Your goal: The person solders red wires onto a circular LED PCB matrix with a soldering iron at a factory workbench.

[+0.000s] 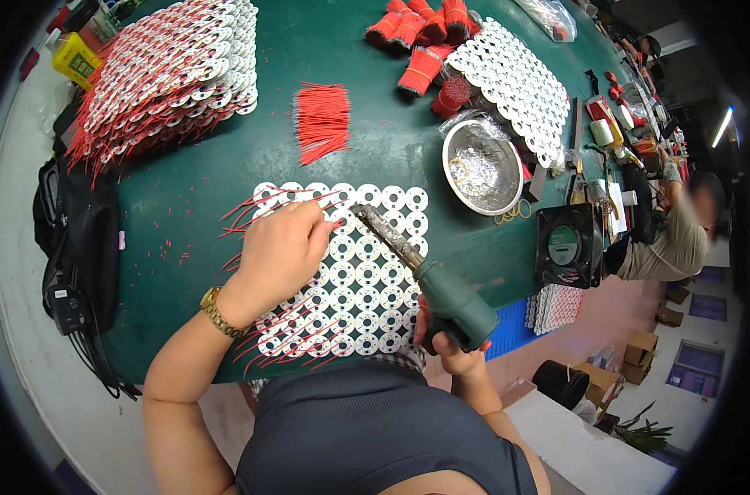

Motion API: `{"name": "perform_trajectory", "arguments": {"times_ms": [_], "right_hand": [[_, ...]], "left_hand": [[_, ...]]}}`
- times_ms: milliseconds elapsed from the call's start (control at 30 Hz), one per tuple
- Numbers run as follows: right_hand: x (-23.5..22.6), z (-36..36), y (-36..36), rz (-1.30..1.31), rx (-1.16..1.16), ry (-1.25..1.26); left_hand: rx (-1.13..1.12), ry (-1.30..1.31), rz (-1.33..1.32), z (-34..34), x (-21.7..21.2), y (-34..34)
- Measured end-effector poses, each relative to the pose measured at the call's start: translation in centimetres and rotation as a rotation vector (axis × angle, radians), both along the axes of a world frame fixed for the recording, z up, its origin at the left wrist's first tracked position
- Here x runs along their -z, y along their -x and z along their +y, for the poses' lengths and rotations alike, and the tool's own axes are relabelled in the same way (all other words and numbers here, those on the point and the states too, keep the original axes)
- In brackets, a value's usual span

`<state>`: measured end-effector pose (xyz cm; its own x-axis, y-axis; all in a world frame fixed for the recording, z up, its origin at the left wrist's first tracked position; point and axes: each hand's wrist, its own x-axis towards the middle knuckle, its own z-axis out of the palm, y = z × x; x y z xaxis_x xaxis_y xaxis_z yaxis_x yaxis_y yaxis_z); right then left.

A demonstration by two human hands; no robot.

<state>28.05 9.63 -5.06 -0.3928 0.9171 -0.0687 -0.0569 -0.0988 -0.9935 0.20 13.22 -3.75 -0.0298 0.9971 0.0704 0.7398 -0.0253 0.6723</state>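
Observation:
A panel of round white circuit boards [367,272], each with a hole in its middle, lies before me on the green table. My left hand [286,243] rests over its left part, fingers curled in a pinch. A bit of red wire [339,223] shows at the fingertips. My right hand [451,351] grips a green soldering gun [453,301] by its handle. Its dirty metal tip points up and left, close to the left fingertips. Red wires [284,334] lie across the lower-left boards, and others stick out left of the upper rows.
Beyond the panel lies a pile of cut red wires [322,124]. Stacked wired panels [173,66] stand far left, bundled red wires [424,66] far right. A metal bowl [482,169], a bare panel stack [515,87] and a black fan [569,246] are right. A person [676,227] sits farther off.

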Motion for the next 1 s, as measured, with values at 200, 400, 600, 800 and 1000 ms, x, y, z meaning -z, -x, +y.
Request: {"name": "perform_trajectory", "arguments": {"times_ms": [200, 400, 600, 800, 1000], "right_hand": [[-0.6, 0.1, -0.3, -0.090, -0.118, 0.082], [-0.2, 0.2, -0.1, -0.124, -0.096, -0.058], [-0.1, 0.2, -0.3, -0.120, -0.096, -0.072], [-0.2, 0.2, -0.2, -0.151, -0.111, -0.068], [-1.0, 0.1, -0.1, -0.211, -0.112, -0.034]], "left_hand": [[-0.032, -0.056, 0.049, -0.4, 0.5, -0.1], [-0.047, -0.131, 0.010, -0.6, 0.8, -0.3], [-0.067, -0.171, 0.006, -0.6, 1.0, -0.3], [-0.081, -0.148, 0.038, -0.5, 0.8, -0.6], [-0.088, -0.155, 0.060, -0.5, 1.0, -0.6]]}}
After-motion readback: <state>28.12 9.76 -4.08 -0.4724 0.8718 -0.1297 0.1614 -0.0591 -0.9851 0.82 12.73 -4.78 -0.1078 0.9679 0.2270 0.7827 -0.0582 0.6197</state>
